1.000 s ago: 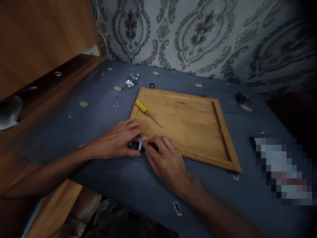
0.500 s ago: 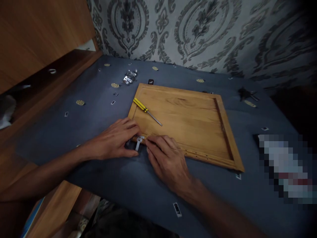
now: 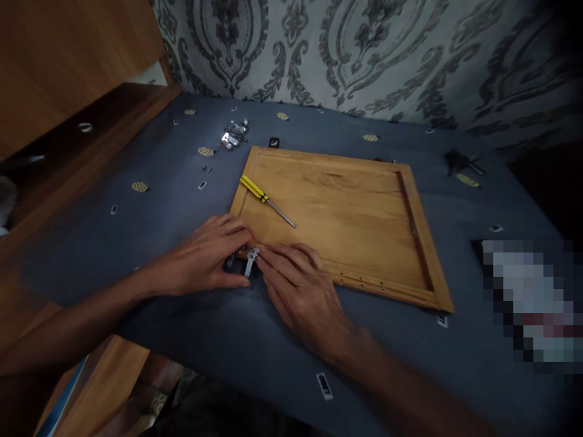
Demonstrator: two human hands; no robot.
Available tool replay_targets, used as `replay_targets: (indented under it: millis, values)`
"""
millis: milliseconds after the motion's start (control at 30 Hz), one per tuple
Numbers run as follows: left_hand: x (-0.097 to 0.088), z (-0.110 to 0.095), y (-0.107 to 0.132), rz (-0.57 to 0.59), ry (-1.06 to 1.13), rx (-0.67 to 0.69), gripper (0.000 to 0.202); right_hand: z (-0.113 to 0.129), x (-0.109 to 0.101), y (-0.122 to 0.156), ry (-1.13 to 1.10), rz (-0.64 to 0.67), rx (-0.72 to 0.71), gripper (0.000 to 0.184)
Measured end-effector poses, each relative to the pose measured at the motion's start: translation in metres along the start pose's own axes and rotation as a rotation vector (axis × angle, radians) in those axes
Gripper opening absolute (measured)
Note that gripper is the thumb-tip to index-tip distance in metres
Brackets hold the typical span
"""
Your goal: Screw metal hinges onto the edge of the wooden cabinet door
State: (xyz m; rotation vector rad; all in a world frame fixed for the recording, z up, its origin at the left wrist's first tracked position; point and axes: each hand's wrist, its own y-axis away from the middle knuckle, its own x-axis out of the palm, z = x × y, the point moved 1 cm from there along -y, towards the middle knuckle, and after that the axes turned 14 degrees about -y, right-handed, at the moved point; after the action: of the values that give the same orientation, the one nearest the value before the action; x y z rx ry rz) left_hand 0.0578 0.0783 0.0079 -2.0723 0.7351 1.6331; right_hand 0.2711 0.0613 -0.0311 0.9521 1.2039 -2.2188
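Note:
A small silvery metal hinge (image 3: 251, 261) sits at the near left edge of a framed wooden panel (image 3: 346, 200), its narrow arm sticking out toward me. My left hand (image 3: 214, 255) curls around it from the left, thumb below and fingers above on the panel's corner. From the right, my right hand (image 3: 300, 285) presses its closed fingertips against the hinge's plate; whatever lies under those fingertips is hidden. On the panel's left part rests a screwdriver (image 3: 268, 201) with a yellow and black handle, its shaft pointing toward the near right.
Behind the panel's left corner lie a pile of metal hinges (image 3: 234, 133) and a small dark square object (image 3: 274, 142). Two loose screws (image 3: 207, 169) are nearby. A dark object (image 3: 462, 162) lies at far right, a blurred-out item (image 3: 528, 297) nearer. Wooden furniture (image 3: 77, 60) borders the left.
The view has shifted slightly. Both hands stay at the hinge, with the right fingertips a little closer over its plate. The panel and screwdriver keep their places relative to each other.

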Motion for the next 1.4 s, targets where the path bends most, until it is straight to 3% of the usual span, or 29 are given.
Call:
replay_targets:
  millis: [1000, 1233, 1400]
  values:
    - [-0.003, 0.0, -0.002, 0.04, 0.011, -0.005, 0.035, 0.005, -0.001, 0.001, 0.079, 0.016, -0.011, 0.027]
    - [-0.013, 0.005, 0.003, 0.003, 0.101, 0.013, 0.064, 0.006, -0.003, 0.002, 0.098, 0.037, -0.007, 0.025]
    - [-0.016, 0.011, 0.008, -0.043, 0.145, -0.021, 0.071, 0.004, -0.001, 0.003, 0.087, 0.031, 0.003, 0.026]
